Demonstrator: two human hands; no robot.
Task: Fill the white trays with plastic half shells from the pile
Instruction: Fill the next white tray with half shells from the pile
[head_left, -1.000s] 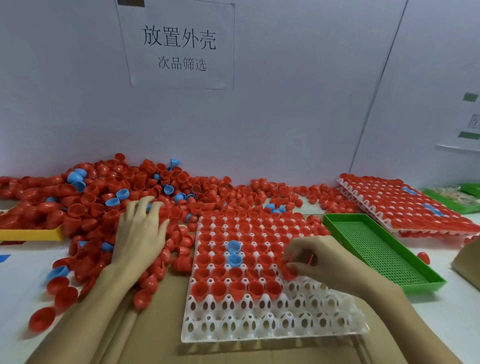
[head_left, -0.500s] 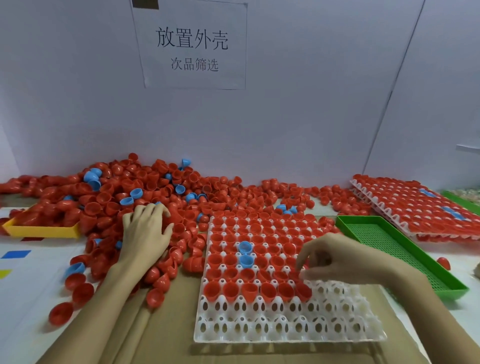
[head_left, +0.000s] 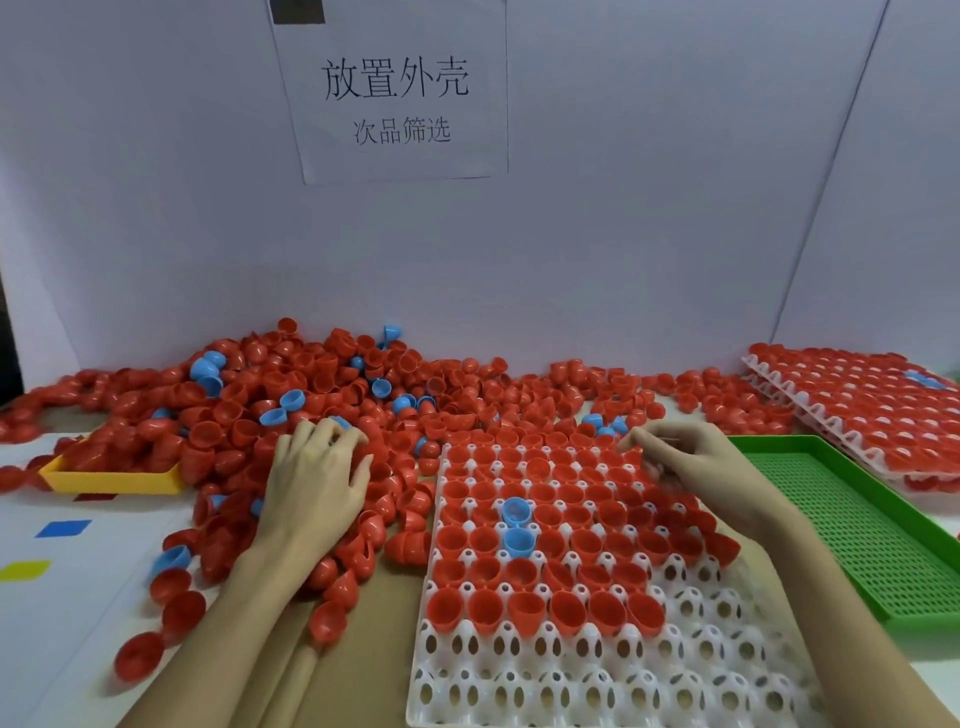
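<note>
A white tray (head_left: 571, 686) lies in front of me on cardboard. Its far rows hold red half shells and two blue shells (head_left: 518, 525); the near rows are bare. The pile of red and blue half shells (head_left: 311, 384) spreads along the back and left. My left hand (head_left: 317, 483) rests palm down on the pile left of the tray, fingers spread over shells. My right hand (head_left: 691, 462) hovers over the tray's far right part with its fingers loosely curled, tips near the pile's edge. I see no shell in it.
A stack of filled white trays (head_left: 857, 395) sits at the far right. A green mesh tray (head_left: 857, 519) lies right of the white tray. A yellow tray (head_left: 114, 480) is half buried at the left. A paper sign (head_left: 400, 93) hangs on the back wall.
My right hand has left the front filled row and moved away to the tray's far right side. My left hand stays on the pile.
</note>
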